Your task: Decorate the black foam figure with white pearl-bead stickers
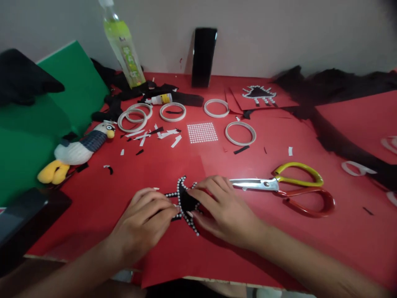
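A black cutout (pixel 187 201) edged with small pearl beads lies on a red sheet near the table's front edge. My left hand (pixel 144 217) has its fingers closed together at the beaded strips on the cutout's left side; its fingertips partly cover them. From the right, my right hand (pixel 221 209) grips the cutout, thumb below and fingers above, hiding its right side. Just beyond that hand lie scissors (pixel 263 184) with one yellow and one red handle, blades pointing left. A sheet of self-adhesive pearl beads (pixel 202 133) rests farther back.
Several rolls of white tape (pixel 240 143) and paper scraps lie behind my hands. A glue bottle (pixel 161 99), drink bottle (pixel 125 54) and upright phone (pixel 204 58) stand or lie at the back. A plush bird (pixel 81 150) is left; another beaded cutout (pixel 259 92) is back right.
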A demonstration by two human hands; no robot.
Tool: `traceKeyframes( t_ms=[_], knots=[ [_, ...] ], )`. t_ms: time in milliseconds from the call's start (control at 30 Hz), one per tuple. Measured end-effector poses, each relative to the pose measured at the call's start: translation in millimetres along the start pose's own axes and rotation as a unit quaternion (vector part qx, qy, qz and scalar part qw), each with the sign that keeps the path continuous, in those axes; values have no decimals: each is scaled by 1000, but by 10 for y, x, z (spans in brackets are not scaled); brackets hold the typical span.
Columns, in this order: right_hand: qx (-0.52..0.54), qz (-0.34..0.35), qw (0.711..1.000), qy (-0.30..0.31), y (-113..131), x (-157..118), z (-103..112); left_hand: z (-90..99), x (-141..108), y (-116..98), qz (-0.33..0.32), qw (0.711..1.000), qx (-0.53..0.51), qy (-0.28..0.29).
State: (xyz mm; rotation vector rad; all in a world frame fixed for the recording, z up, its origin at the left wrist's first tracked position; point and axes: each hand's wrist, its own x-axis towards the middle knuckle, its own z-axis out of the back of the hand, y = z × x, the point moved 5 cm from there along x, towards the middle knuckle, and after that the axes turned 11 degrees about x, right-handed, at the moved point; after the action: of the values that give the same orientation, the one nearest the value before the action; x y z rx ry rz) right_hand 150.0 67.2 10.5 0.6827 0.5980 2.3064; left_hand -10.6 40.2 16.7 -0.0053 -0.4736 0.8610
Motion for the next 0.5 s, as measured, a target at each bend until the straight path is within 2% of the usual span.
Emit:
traceKeyframes(
  t_ms=[167, 300, 500],
  knots=[
    [47, 51, 997, -28, 96, -8, 7, -18, -1, 56, 28, 999, -33, 22],
    [89, 48, 994, -51, 112, -9, 24, -47, -21, 61, 19, 999, -38, 34],
    [74, 49, 995, -46, 93, -26, -48, -68, -65, 64, 1, 999, -5, 40]
  ],
)
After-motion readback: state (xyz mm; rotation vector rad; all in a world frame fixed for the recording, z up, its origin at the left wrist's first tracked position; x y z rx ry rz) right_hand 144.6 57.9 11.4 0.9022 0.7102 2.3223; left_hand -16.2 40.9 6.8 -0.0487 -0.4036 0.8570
